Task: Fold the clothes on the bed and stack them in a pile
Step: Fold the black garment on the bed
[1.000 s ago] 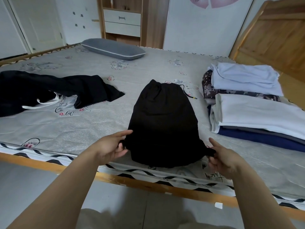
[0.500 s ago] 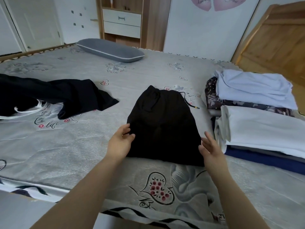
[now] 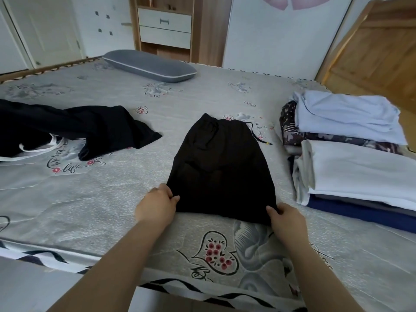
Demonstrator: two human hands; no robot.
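A folded black garment [image 3: 221,167] with a drawstring waistband lies flat in the middle of the bed [image 3: 90,199]. My left hand [image 3: 156,204] pinches its near left corner. My right hand [image 3: 287,218] grips its near right corner. To the right stands a pile of folded clothes [image 3: 355,167], white and patterned on top, dark blue at the bottom. Another black garment [image 3: 74,129] with a white drawstring lies unfolded at the left of the bed.
A grey pillow [image 3: 149,65] lies at the far side of the bed. A wooden headboard [image 3: 378,50] rises at the right. A wooden cabinet with white drawers [image 3: 165,25] stands against the back wall. The bed's near edge runs below my forearms.
The black garment was slid further onto the bed. My hands opened beside it half a second ago and now hold its two near corners.
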